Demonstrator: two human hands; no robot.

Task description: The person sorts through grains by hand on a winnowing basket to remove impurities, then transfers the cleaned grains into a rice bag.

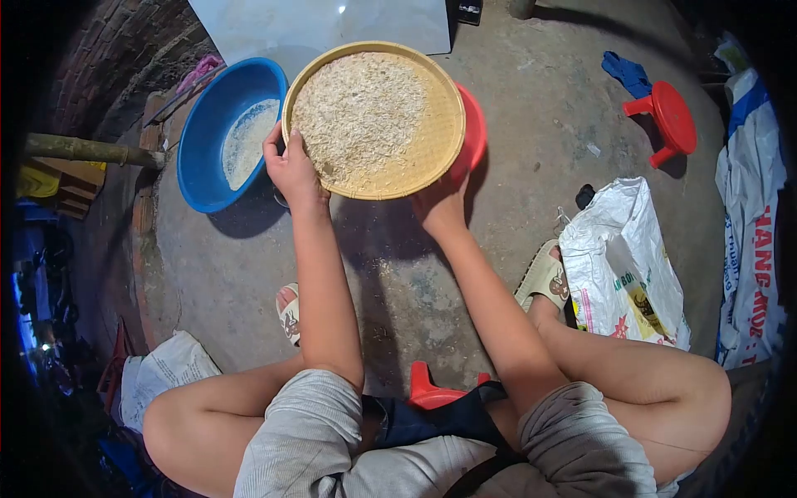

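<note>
A round woven tray (444,124) with pale flaky husks or grain (361,112) on it is held up in front of me. My left hand (295,170) grips its left rim, thumb on top. At the lower right, my right hand (442,199) is partly under the tray; its fingers are mostly hidden. A red basin (474,129) shows behind the tray's right edge, close to my right hand. To the left stands a blue basin (197,137) with pale grain or powder (251,143) in it.
A red stool (673,118) with blue cloth (627,75) beside it stands at the upper right. White sacks (618,257) lie at the right, another (170,373) at the lower left. A pale board (320,25) lies at the top. Sandalled feet are on the floor.
</note>
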